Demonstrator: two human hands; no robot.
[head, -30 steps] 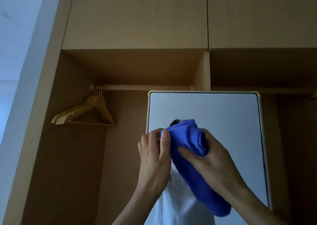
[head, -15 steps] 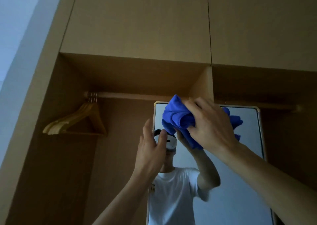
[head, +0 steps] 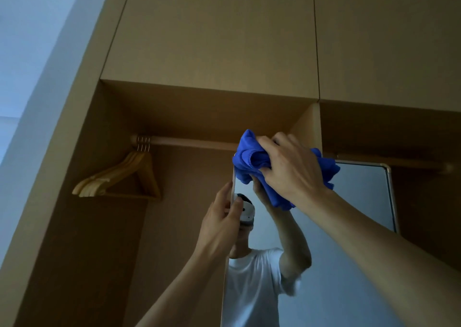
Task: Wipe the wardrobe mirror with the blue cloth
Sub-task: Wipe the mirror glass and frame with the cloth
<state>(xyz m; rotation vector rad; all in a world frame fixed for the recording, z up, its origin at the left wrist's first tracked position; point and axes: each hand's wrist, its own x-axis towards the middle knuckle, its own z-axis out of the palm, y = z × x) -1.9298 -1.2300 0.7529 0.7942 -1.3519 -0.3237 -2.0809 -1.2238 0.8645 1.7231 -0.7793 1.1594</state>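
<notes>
Open wardrobe (head: 212, 40), mirror (head: 361, 202), right hand (head: 291, 172) gripping bunched blue cloth (head: 249, 157) at its top-left corner; left hand (head: 219, 224) pinching left edge

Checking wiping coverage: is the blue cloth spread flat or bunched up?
Bunched: the blue cloth shows thick folds, gripped in the right hand at the top of the gold-framed mirror.

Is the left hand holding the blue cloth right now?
No, the right hand grips the blue cloth at the top of the mirror, while the left hand holds the mirror by its left edge.
</notes>
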